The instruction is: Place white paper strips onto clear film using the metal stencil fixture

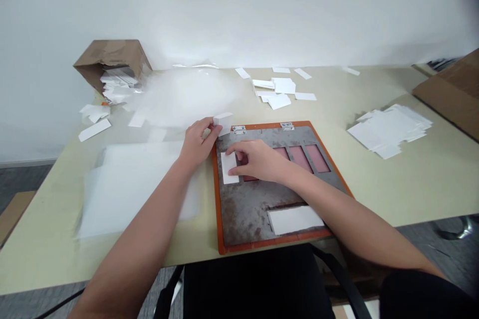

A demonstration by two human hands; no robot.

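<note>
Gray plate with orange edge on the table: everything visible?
The gray plate looks like stained metal, lying flat on an orange base. Two silver hinges line its far side. A row of rectangular openings shows pink underneath, partly hidden by the right hand, which touches a white card at the row's left end. A longer white piece lies near its front edge. The left hand is near its far-left corner.

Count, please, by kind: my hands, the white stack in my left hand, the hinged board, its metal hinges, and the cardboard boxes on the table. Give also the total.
Left hand and right hand: 2
White stack: 1
Hinged board: 1
Metal hinges: 2
Cardboard boxes: 2
Total: 8
</note>
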